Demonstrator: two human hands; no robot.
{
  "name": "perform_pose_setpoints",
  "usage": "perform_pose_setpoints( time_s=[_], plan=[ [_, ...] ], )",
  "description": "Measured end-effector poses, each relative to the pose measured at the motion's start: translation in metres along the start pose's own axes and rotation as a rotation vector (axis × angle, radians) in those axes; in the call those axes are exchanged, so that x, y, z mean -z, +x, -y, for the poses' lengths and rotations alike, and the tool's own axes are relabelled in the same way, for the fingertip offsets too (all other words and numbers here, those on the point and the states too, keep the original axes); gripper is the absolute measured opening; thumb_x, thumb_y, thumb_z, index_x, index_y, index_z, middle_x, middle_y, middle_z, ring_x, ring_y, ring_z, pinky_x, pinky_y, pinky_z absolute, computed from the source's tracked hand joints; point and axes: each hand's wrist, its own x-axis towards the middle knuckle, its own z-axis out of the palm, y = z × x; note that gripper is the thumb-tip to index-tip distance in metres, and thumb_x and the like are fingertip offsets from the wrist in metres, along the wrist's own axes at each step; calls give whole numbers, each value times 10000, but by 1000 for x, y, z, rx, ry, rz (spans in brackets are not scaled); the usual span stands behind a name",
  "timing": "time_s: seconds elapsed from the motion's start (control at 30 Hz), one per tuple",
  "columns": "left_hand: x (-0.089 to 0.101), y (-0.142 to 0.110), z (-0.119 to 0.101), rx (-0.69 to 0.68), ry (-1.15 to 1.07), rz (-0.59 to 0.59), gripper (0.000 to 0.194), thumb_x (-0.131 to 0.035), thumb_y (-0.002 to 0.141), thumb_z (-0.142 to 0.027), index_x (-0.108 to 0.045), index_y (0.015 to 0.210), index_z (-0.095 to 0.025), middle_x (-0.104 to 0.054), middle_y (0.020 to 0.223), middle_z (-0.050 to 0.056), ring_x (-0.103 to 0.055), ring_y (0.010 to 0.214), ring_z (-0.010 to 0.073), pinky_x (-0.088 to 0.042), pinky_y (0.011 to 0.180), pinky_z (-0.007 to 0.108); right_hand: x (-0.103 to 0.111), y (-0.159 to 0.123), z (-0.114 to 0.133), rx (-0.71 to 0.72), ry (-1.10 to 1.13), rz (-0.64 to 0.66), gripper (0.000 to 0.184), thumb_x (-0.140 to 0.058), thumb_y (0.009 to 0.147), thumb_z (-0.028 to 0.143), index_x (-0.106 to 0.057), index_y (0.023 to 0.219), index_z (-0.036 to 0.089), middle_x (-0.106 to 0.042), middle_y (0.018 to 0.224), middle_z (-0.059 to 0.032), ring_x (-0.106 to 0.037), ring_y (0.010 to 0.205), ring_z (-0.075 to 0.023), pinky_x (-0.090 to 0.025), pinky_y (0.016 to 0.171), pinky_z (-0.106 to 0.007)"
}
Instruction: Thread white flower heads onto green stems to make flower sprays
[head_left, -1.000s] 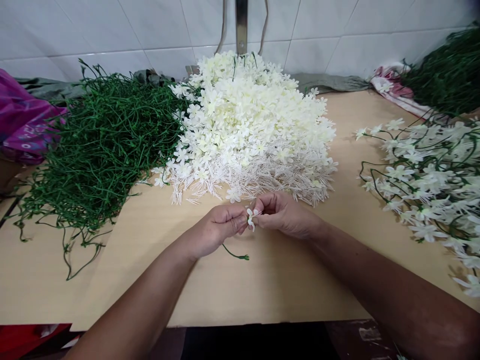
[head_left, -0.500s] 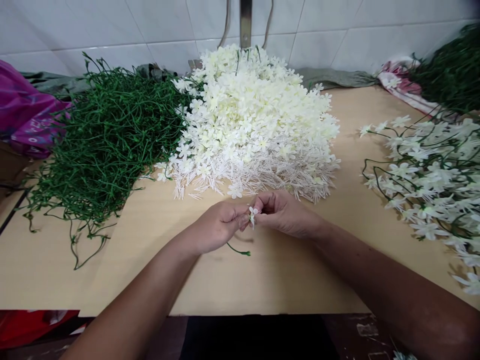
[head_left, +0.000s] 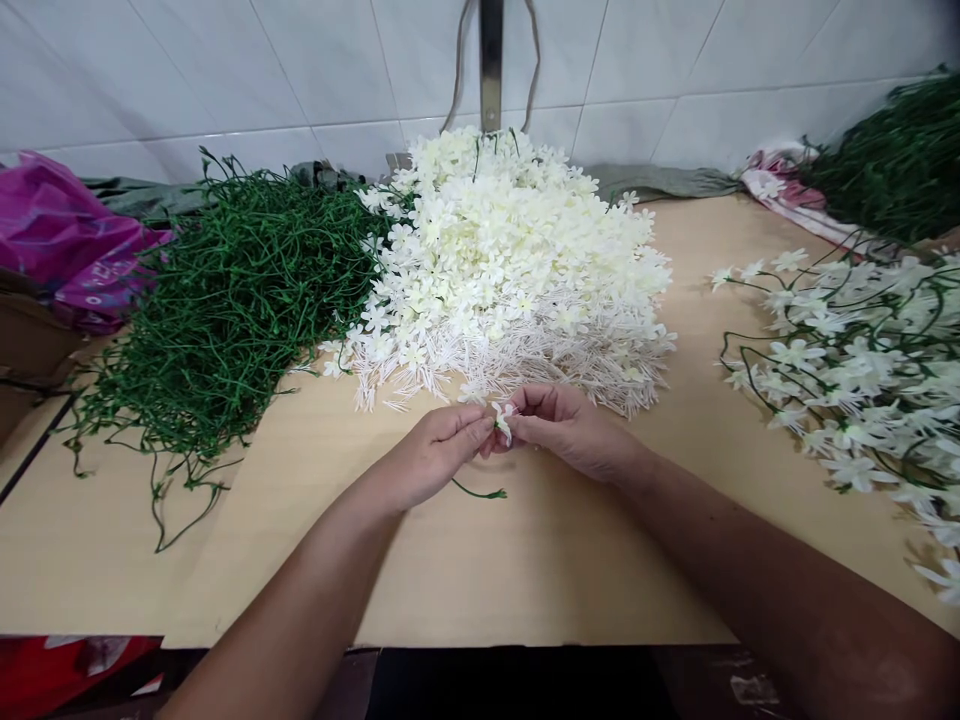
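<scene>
Both hands meet over the front middle of the table. My left hand [head_left: 446, 445] is closed in a pinch on a green artificial flower stem [head_left: 480, 493], whose lower end curves out beneath the fingers. At the stem's upper end sits a small white artificial flower [head_left: 503, 422], between the fingertips of the two hands. My right hand [head_left: 566, 428] pinches the flower from the right; its fingertips are partly hidden behind the petals. Just beyond the hands rises a large heap of white flowers [head_left: 517, 240], with pale thin stamens showing along its front.
Left of the heap lies a tangled pile of green stems [head_left: 247, 280]. White flowers on green stems [head_left: 847, 370] are spread at the right. A purple bag [head_left: 82, 240] stands far left, more greenery [head_left: 892, 160] far right. A tiled wall [head_left: 345, 70] closes the back.
The view has tilted up slightly, so the table's contents sit lower in the picture. Between the fingertips, the flower has turned a little to face differently. Both hands keep their pinch.
</scene>
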Motion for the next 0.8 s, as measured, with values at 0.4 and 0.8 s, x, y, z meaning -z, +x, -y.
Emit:
perform_pose_setpoints(
  time_s=[0.4,0.8],
  plan=[
    [0,-1,2,-5,65,16,273,-359,820,-338,-454,641,-154,-344,594,-29,-324,561,88,-264,510,218,-1,4,-3,-22,-46,-32,89,-596,580,113,-513,561,136,-586,559,20,-556,576,-82,-426,597,-226],
    [-12,4,9,-32,45,-170,289,-351,822,-385,-394,639,-166,-322,566,-47,-269,507,74,-228,480,213,-5,2,-1,81,-39,-83,120,-562,666,244,-475,649,164,-539,611,32,-549,621,-89,-482,680,-281]
  ],
)
